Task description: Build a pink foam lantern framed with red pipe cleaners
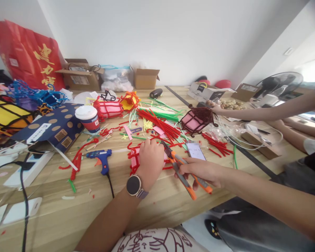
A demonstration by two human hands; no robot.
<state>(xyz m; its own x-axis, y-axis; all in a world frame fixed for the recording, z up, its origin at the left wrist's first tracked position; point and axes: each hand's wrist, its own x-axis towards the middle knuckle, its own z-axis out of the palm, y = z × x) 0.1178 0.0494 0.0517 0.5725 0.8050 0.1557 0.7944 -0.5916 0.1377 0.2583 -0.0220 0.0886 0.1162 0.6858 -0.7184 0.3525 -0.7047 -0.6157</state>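
My left hand [151, 157], with a watch on its wrist, is closed around a small pink lantern [134, 159] framed in red pipe cleaners; the fingers cover much of it. Orange-and-grey pliers [182, 171] are in my right hand [199, 169], gripped by the handles. Their jaws point at the lantern's right side, close to my left fingers. Whether the jaws bite on a red pipe cleaner I cannot tell. A blue hot glue gun [102, 159] lies left of my left hand. Just beyond my right hand lies a phone [196, 151].
Red pipe cleaners [160, 124] and green ones are heaped mid-table. A paper cup [88, 119] stands at left beside a blue dotted box [52, 127]. At right, a co-worker's hand [214, 106] touches a brown-framed pink lantern [195, 120]. A black cable [23, 196] crosses the left side.
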